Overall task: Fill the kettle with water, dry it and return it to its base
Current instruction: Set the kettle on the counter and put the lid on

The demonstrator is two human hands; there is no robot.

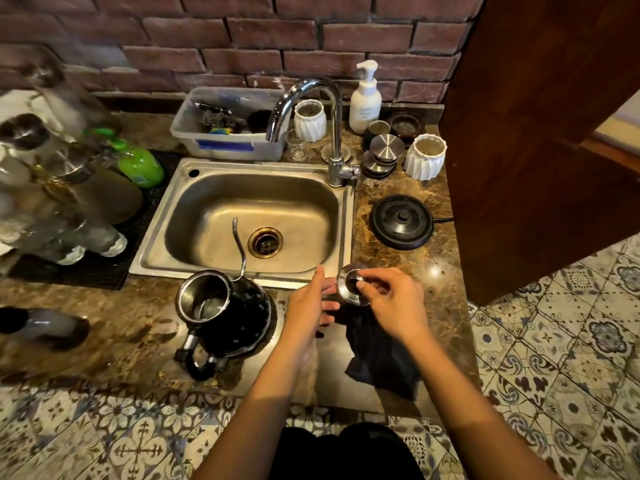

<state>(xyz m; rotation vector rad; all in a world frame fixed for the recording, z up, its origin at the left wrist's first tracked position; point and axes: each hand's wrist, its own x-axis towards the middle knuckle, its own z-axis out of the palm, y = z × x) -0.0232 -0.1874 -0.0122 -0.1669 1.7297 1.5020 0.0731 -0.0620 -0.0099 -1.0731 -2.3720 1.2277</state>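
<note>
**Lid pinched, kettle standing open**

Pinching the knob of the steel lid (349,287) with curled fingers (372,277) of the right hand (394,303), above a dark cloth (377,355). Holding the left hand (308,303) straight-fingered against the lid's near side. Further left on the surface (121,323): kettle (225,313), upright, lidless, beside the sink (242,202). Base (402,221) well apart, right of the sink.

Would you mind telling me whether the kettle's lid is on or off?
Off: the kettle stands open-mouthed, while the right hand pinches the lid apart from it.
</note>
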